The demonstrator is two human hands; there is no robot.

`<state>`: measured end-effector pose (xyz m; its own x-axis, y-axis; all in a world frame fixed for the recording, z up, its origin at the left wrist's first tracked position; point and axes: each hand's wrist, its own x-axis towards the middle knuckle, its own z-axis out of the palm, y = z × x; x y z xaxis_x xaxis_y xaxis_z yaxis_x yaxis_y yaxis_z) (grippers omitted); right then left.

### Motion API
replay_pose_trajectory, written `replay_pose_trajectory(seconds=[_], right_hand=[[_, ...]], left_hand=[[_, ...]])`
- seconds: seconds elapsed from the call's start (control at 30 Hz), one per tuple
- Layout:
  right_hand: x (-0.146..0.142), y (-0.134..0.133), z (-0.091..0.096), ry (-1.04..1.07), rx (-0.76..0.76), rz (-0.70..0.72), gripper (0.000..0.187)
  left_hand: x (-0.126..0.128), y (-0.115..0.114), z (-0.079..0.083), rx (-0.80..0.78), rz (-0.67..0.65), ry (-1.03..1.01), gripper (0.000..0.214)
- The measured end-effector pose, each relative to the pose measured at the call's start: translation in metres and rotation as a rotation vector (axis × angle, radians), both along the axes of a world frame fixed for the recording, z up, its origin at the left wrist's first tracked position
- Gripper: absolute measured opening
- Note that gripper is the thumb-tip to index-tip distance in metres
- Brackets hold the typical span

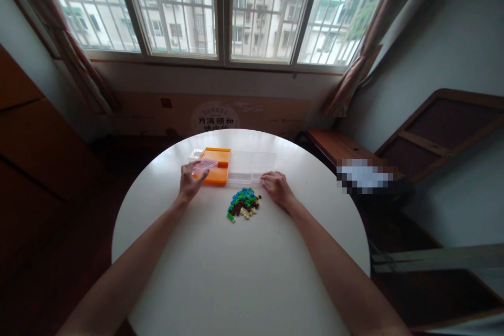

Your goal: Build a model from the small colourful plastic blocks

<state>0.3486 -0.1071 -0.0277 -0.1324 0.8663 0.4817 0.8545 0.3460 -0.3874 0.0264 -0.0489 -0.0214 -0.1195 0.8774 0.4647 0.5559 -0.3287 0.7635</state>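
My left hand (190, 182) grips a small clear plastic box (208, 165) between thumb and fingers, above the left side of an orange tray (216, 175). Joined to the tray's right side is a wider clear plastic tray (241, 168) with compartments. At its front right corner rests my right hand (277, 187), its fingers curled together; whether they grip the corner or a small piece is hidden. Between the hands, nearer to me, lies a pile of small building bricks (243, 202) in blue, green, brown and cream.
Everything stands on a round white table (240, 268). Another clear plastic piece (196, 154) lies at the orange tray's back left corner. Beyond the table are a printed cardboard panel (157, 110) and a barred window. A wooden bench (334, 144) stands at the right.
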Motion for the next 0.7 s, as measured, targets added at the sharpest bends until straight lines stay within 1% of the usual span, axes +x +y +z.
replay_pose_trajectory(seconds=[0.2, 0.4, 0.53, 0.63, 0.7], right_hand=[[-0.001, 0.002, -0.001, 0.012, -0.008, 0.010, 0.019], [-0.003, 0.006, -0.005, 0.004, -0.020, 0.011, 0.018], [-0.003, 0.004, -0.003, -0.020, -0.018, -0.001, 0.018], [-0.003, 0.000, 0.003, -0.033, 0.045, -0.009, 0.019], [-0.007, -0.003, 0.011, -0.024, 0.129, 0.000, 0.022]], left_hand=[[0.003, -0.001, -0.003, 0.015, 0.005, 0.021, 0.046], [0.002, 0.000, -0.005, -0.011, 0.038, 0.026, 0.046], [0.001, 0.001, -0.006, 0.042, 0.068, 0.005, 0.046], [0.004, -0.003, 0.001, 0.129, 0.056, -0.018, 0.047], [0.009, -0.009, 0.008, 0.183, -0.020, -0.043, 0.053]])
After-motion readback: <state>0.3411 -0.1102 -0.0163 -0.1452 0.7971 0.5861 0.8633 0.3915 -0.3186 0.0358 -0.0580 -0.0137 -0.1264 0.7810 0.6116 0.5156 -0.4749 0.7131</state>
